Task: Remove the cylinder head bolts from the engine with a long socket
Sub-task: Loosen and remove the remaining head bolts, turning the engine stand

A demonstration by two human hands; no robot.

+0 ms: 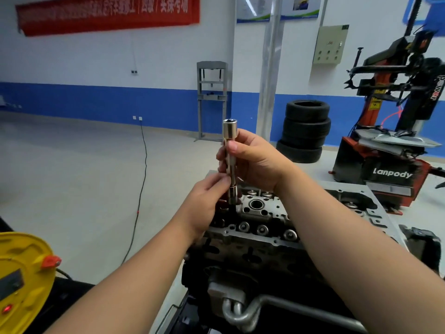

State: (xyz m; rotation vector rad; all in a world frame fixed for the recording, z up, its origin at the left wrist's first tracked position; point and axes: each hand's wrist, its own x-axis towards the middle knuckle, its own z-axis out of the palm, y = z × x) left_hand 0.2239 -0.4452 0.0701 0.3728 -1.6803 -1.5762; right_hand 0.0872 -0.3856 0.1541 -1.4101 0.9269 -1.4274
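A long chrome socket (230, 141) stands upright above the cylinder head (258, 214) of the engine. My right hand (255, 160) grips its middle, thumb across the shaft. My left hand (204, 201) pinches its lower end, just above the head's left side. A thin dark shank, seemingly a bolt (231, 208), hangs from the socket's lower end into the head. Its lower part is hidden behind my left hand and the casting.
A yellow cable reel (21, 278) sits at the lower left. A metal tube (277, 307) runs along the engine's near side. Stacked tyres (304, 131) and a red tyre changer (395, 153) stand behind on the right. A black cable (142, 189) trails over the floor.
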